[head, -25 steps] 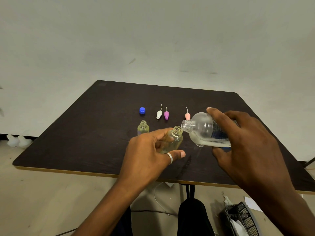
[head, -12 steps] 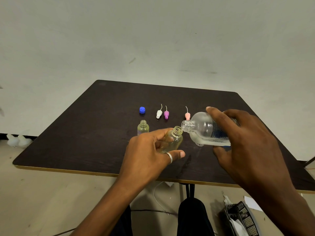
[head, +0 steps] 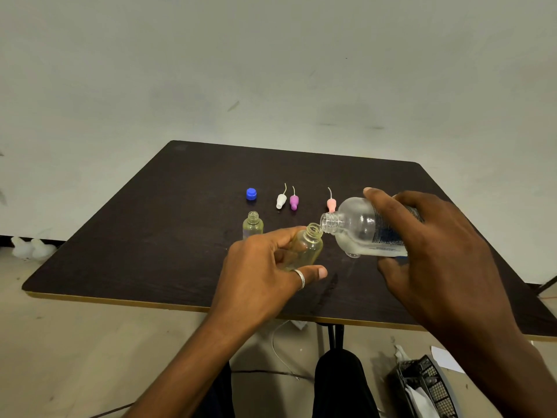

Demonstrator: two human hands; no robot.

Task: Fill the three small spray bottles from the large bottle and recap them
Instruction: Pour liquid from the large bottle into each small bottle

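Note:
My left hand (head: 265, 276) grips a small clear yellowish bottle (head: 307, 247), tilted with its open neck pointing up and right. My right hand (head: 428, 251) holds the large clear bottle (head: 361, 229) on its side, its open mouth right at the small bottle's neck. A little liquid lies in the large bottle's lower side. Another small uncapped bottle (head: 252, 224) stands upright on the dark table (head: 150, 236) to the left. Behind lie a white spray cap (head: 281, 200), a purple one (head: 294, 201) and a pink one (head: 331, 203), plus a blue cap (head: 251, 194). A third small bottle is not visible.
The table's near edge runs just under my wrists. A black mesh basket (head: 428, 384) with paper sits on the floor at lower right, and a white cable (head: 280, 351) lies under the table. White objects (head: 30, 248) rest by the wall at left.
The large bottle has edged slightly up and closer over the small bottle's neck. My left hand has stayed nearly still.

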